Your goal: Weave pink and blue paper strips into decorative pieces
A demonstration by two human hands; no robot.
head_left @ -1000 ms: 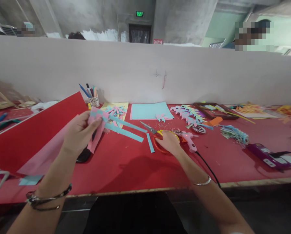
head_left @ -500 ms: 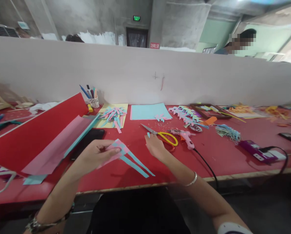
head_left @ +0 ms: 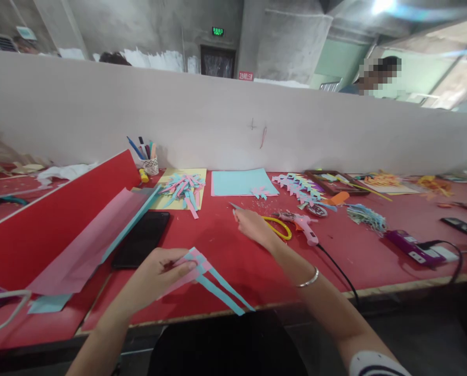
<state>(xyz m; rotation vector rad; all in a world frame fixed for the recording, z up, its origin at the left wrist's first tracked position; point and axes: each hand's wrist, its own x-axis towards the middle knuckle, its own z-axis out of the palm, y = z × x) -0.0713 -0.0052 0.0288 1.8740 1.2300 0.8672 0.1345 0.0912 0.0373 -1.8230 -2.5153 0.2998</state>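
My left hand [head_left: 168, 271] is closed in a pinch on woven paper strips [head_left: 202, 265], pink and light blue. Two long blue tails hang from them toward the table's front edge. My right hand [head_left: 253, 225] is over the middle of yellow-handled scissors [head_left: 282, 228], hiding their pivot; only the blade tip and part of a handle show. Its fingers are bunched together, and whatever they hold is hidden. Just right of it lies a pink glue gun [head_left: 307, 230]. Behind it, on a light blue paper sheet [head_left: 233, 181], are small folded paper pieces [head_left: 260, 192].
Cut paper strips [head_left: 184, 188] are heaped on yellow paper beside a pen cup [head_left: 150, 165]. A red board [head_left: 88, 198] leans at left, near a black phone [head_left: 143, 237]. Zigzag paper garlands [head_left: 299, 189] and a purple power strip [head_left: 413, 248] are at right. A white partition [head_left: 178, 115] stands behind.
My left hand has lowered slightly with the woven strips. My right hand has moved forward over the scissors, and the small blue scrap at its fingertips no longer shows. The view has shifted a little.
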